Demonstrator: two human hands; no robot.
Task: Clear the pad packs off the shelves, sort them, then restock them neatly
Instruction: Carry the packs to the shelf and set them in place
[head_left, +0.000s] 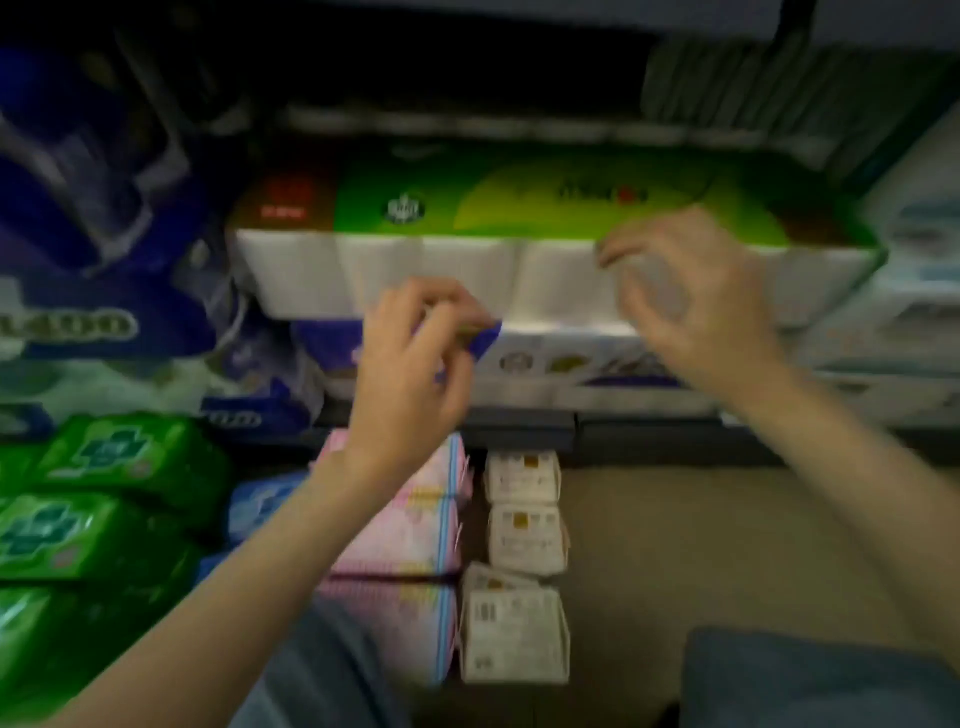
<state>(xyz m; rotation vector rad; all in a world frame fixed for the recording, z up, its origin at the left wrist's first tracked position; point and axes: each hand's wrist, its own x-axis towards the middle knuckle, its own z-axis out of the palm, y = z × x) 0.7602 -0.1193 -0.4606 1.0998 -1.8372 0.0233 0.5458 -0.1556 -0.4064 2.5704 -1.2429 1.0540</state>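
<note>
Both hands raised before the green-topped tissue pack (545, 228), left hand (415, 358) and right hand (691, 296) loosely curled, grasping nothing; white packs (522, 566) beside pink packs (410, 525) on floor (727, 545)

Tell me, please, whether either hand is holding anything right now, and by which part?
It cannot be told for sure: the frame is blurred. The left hand and right hand hover with curled fingers before the shelf packs, seemingly gripping nothing.

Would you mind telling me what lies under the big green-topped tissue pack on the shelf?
Under the green-topped tissue pack lies a white and purple pack, its purple left end behind the left hand. The right hand covers part of both; blur hides the labels.
</note>
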